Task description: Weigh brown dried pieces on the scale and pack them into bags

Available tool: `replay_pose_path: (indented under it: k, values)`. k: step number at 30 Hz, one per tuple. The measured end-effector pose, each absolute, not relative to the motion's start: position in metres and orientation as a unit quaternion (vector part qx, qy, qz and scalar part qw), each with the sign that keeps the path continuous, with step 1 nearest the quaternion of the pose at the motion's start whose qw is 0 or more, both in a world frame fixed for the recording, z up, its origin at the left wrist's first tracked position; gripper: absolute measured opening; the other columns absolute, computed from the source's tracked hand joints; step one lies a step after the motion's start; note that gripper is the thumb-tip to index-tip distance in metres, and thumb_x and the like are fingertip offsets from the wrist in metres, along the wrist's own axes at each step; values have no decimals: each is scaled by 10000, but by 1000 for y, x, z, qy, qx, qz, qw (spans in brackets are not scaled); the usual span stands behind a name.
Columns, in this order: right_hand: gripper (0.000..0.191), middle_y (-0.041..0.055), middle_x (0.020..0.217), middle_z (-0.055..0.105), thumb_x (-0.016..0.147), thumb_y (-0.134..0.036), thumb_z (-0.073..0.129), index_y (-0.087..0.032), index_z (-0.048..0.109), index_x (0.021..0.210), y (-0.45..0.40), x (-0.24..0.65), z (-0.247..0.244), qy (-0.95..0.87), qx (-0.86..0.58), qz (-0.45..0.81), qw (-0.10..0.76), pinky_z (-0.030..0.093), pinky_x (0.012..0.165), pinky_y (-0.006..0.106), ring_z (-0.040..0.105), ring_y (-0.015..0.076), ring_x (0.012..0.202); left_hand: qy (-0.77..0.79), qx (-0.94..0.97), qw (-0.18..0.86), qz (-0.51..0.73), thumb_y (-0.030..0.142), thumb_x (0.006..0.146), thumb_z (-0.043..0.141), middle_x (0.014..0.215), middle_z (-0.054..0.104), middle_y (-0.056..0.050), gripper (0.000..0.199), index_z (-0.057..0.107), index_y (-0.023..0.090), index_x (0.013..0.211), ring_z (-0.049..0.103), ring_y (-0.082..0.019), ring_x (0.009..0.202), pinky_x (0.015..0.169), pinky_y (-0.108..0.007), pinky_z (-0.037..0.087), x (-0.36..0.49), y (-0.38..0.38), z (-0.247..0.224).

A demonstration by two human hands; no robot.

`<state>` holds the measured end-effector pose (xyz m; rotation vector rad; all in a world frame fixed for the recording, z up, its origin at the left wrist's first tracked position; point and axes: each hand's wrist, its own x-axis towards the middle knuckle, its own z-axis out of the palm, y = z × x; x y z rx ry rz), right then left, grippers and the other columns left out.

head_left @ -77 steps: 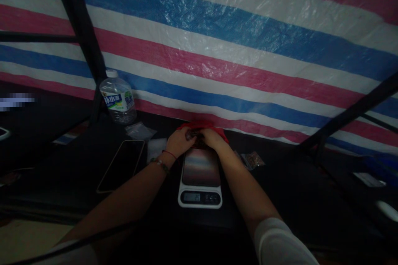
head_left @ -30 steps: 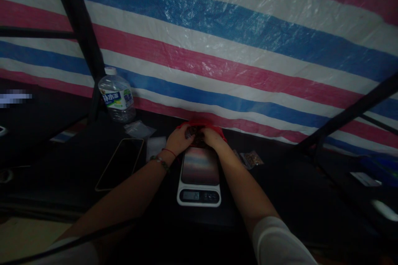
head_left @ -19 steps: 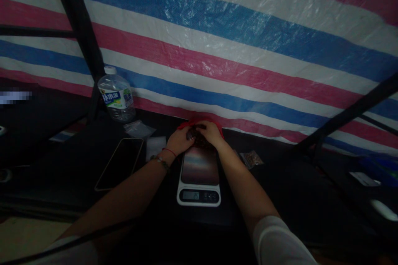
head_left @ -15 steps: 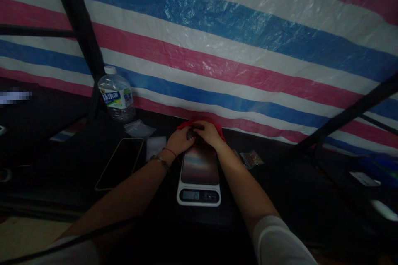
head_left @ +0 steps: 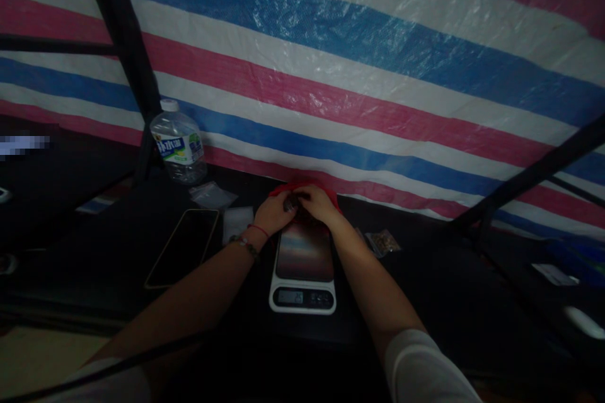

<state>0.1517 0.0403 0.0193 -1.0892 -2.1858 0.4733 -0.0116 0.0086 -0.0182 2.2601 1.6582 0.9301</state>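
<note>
Moved since the earlier frame: the right hand (head_left: 321, 203), now slightly higher over the red bag (head_left: 281, 189) and nearer to the left hand (head_left: 274, 214), with finger ends bent in close beside the left thumb. Keeps the left hand in nearly the same spot. Pinches a small clear bag (head_left: 290, 203), dark inside, between left thumb and fingers. Has the right fingers curled just beside it; with fingertips partly hidden, cannot tell whether grasping anything. Holds the small clear bag over the red bag, just beyond the scale (head_left: 303, 258). Shows, below the hands, dark loose contents (head_left: 306, 217) in the red bag, too dim to make out.

Wears a red cord (head_left: 258, 228) and a beaded bracelet (head_left: 246, 244) on the left wrist, and a pale sleeve (head_left: 420, 365) on the right arm. Has the white scale between the forearms, with shiny platform and a display (head_left: 290, 297) at the near end.

Just beside the left wrist, a flat clear bag (head_left: 237, 221); farther left, a phone (head_left: 184, 249), dark screen up; beyond the phone, a crumpled clear bag (head_left: 213, 195) and an upright bottle (head_left: 178, 148) with white cap. Right of the right forearm, a small filled packet (head_left: 384, 242) on the black table (head_left: 435, 289). Behind, a hanging sheet (head_left: 331, 88) striped red, white and blue.
</note>
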Motion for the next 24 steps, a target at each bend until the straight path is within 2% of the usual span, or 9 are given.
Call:
replay_pose_path:
  k: [5, 8, 13, 20, 24]
  values:
    - [351, 46, 1066, 699, 774, -46, 564, -214, 700, 1050, 43, 152, 16, -831, -424, 184, 310, 463, 952, 350, 624, 190, 1014, 561, 759, 98, 317, 367, 818, 560, 1061, 696, -93, 445, 551, 200, 1230, 670, -257, 930, 827, -332, 508, -11, 8, -17]
    - [325, 49, 1033, 711, 793, -57, 554, -210, 708, 1033, 42, 151, 15, -831, -422, 205, 299, 475, 936, 347, 644, 186, 975, 542, 770, 102, 321, 348, 824, 555, 1095, 688, -86, 436, 556, 210, 1237, 663, -248, 960, 851, -326, 504, -12, 7, -16]
    - [363, 72, 1093, 694, 785, -48, 546, -182, 685, 1092, 43, 152, 14, -820, -421, 214, 322, 461, 963, 347, 632, 187, 1017, 538, 771, 109, 322, 325, 822, 561, 1130, 681, -76, 494, 520, 210, 1302, 648, -237, 1010, 901, -319, 491, -12, 6, -13]
    - [277, 61, 1040, 699, 802, -99, 547, -178, 689, 1026, 48, 156, 10, -785, -450, 234, 356, 485, 925, 333, 642, 178, 972, 516, 780, 97, 340, 311, 844, 538, 1237, 640, -63, 495, 514, 214, 1329, 612, -221, 1107, 998, -317, 449, -13, 6, -15]
    - [285, 59, 1035, 702, 790, -75, 532, -176, 687, 1007, 48, 156, 10, -779, -443, 256, 363, 486, 930, 333, 645, 169, 975, 530, 775, 99, 329, 328, 854, 533, 1242, 637, -74, 529, 480, 212, 1368, 613, -229, 1107, 1003, -336, 449, -13, 7, -16]
